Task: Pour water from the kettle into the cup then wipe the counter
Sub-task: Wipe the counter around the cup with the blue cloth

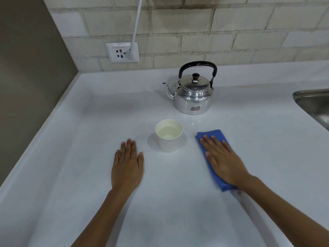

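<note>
Right hand (224, 164): flat, fingers spread, pressing on the blue cloth (210, 154).
Left hand (127, 166): flat and empty on the tabletop (89, 157).
Cup (169, 136): holds water, between the hands.
Kettle (193, 90): upright behind the cup.

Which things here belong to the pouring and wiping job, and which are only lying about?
Part of the job: kettle; paper cup with water in it; blue cloth under the right hand; counter.

Not part: wall socket with white cable; sink.
</note>
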Motion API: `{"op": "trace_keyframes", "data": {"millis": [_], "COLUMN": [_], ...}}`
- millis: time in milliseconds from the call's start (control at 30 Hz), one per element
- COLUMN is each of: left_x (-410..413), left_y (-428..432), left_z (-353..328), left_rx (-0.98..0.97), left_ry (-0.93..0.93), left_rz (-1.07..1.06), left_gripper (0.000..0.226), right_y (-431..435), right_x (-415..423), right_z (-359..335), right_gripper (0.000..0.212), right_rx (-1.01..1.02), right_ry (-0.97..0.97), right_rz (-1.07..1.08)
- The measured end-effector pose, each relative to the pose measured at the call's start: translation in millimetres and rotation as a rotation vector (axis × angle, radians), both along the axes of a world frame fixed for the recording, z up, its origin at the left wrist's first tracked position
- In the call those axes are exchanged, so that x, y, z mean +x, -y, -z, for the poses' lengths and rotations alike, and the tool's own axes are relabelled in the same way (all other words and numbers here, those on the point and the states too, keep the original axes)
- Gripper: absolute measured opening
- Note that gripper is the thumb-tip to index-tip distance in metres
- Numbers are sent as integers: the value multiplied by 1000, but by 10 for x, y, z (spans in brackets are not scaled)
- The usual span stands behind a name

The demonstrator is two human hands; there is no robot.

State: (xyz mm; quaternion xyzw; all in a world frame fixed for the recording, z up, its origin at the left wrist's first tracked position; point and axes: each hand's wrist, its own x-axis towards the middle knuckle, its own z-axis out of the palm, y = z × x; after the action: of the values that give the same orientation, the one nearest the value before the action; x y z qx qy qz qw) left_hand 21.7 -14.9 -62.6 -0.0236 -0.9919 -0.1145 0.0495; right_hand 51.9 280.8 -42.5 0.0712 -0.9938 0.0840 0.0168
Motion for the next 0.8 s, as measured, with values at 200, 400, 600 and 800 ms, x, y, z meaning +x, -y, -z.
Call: {"op": "trace_keyframes", "data": {"millis": [200,400,600,800], "left_x": [-5,-11,-3,223], "left_y": [-11,-27,-9,-67], "left_z": [13,11,-53,-288], "left_rx": [-21,-48,8,94], "left_ry": [-7,-7,41,-100], "left_rz": [0,-3,11,94], "left_gripper": [55,55,54,43], "right_y": [115,828,1062,453], "right_x": [-157,441,567,90], "right_z": [-3,-62,-53,-233], "right_gripper": [51,60,52,45], "right_rx": [65,13,-109,-416], "right_ry": [51,21,87,-105], "right_rz": [233,102,-1,140]}}
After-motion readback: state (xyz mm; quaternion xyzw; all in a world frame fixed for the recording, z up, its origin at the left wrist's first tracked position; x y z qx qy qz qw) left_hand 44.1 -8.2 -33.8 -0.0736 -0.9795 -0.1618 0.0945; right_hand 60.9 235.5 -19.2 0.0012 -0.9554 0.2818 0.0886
